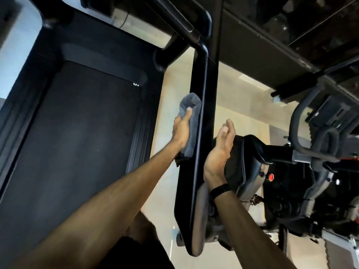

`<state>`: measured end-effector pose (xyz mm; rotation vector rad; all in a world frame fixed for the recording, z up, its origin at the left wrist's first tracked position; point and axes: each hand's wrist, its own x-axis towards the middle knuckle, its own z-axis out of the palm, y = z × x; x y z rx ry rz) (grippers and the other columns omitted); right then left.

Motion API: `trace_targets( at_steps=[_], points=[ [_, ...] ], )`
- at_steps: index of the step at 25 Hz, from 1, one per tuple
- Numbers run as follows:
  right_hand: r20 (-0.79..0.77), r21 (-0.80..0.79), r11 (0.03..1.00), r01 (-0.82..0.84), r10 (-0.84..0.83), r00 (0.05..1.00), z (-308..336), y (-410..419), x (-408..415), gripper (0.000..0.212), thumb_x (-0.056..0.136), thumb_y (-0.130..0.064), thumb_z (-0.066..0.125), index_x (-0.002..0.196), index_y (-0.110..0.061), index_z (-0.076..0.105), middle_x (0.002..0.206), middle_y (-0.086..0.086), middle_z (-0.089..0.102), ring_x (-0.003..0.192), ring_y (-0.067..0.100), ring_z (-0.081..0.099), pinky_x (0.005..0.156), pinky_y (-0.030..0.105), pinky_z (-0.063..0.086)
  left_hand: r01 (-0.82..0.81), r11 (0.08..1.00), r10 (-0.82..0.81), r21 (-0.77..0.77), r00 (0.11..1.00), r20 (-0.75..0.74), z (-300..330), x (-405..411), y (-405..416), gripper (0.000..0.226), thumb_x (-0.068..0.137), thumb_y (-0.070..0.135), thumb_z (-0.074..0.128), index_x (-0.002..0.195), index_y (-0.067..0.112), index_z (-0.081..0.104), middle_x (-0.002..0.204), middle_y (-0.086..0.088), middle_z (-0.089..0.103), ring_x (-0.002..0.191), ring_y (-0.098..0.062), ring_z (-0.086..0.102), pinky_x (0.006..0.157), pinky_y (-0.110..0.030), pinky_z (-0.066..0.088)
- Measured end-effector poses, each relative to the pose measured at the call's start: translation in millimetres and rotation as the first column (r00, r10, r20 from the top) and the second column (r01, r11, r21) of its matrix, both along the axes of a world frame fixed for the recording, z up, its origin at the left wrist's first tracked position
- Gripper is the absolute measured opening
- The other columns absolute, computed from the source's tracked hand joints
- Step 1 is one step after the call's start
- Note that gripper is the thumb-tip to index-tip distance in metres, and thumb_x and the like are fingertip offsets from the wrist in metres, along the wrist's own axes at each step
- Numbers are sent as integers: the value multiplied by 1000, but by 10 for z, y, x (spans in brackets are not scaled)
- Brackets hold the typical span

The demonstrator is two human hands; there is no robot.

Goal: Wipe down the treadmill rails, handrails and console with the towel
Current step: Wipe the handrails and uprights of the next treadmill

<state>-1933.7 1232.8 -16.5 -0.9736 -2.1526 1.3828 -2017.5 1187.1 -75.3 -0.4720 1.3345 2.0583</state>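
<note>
Because the long black handrail (pixel 202 117) runs straight away from the person, it serves as the spine of the whole scene, and everything else sits to one side of it or the other. On the belt side of the handrail, the left hand (pixel 181 133) presses a grey towel (pixel 189 111) flat against the rail's inner face — thumb laid over the cloth, the other fingers hidden behind it, so I judge it a wrap-and-press grip meant to keep the fabric from slipping while it slides. The towel is bunched above the thumb and trails down past the wrist, touching the handrail along most of its length.

On the far side of the handrail, the right hand (pixel 218 152) hangs close to the rail, fingers loosely curved and holding nothing (a dark band sits on its wrist). Whether it actually touches the rail I cannot tell; it looks placed there for balance — or ready to steady the rail.

The treadmill belt (pixel 77 133) lies below and to the left of the handrail, its side rail (pixel 139 136) between the two. An exercise bike (pixel 291 171) stands beyond the handrail on the right-hand side. The console is out of view, so that part seems yet to come.
</note>
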Motion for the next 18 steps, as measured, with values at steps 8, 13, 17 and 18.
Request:
trace_targets(
  at_steps=[8, 13, 17, 18],
  points=[
    [412, 343, 875, -341, 186, 892, 228, 297, -1260, 90, 88, -76, 19, 158, -19, 10, 167, 12, -3, 153, 22, -9, 118, 53, -6, 17, 997, -34, -81, 975, -218, 173, 588, -193, 73, 88, 65, 47, 149, 24, 41, 149, 3, 49, 139, -9, 43, 119, -36, 31],
    [383, 351, 880, -318, 175, 907, 35, 407, -1535, 80, 95, -65, 34, 158, -21, 12, 167, 8, 2, 153, 20, -5, 118, 46, -6, -56, 998, 54, -7, 988, -146, 64, 126, -22, 61, 83, 60, 51, 129, 21, 57, 126, 0, 62, 116, -2, 58, 100, -24, 44],
    [399, 380, 862, -336, 174, 900, 19, 432, -1554, 71, 101, -56, 40, 158, -21, 15, 167, 4, 11, 153, 19, 1, 120, 45, -2, -35, 999, 35, -7, 999, 31, -116, -229, 62, 61, 71, 71, 52, 112, 27, 64, 120, -10, 67, 116, -27, 61, 102, -49, 47],
    [397, 389, 860, -331, 168, 902, 27, 425, -1565, 70, 102, -55, 40, 158, -22, 16, 167, 3, 13, 153, 18, 3, 121, 45, -1, -2, 999, 4, -53, 1000, 23, -104, -192, 50, 67, 74, 73, 49, 118, 24, 62, 123, -11, 64, 118, -28, 59, 102, -51, 45]
  ],
)
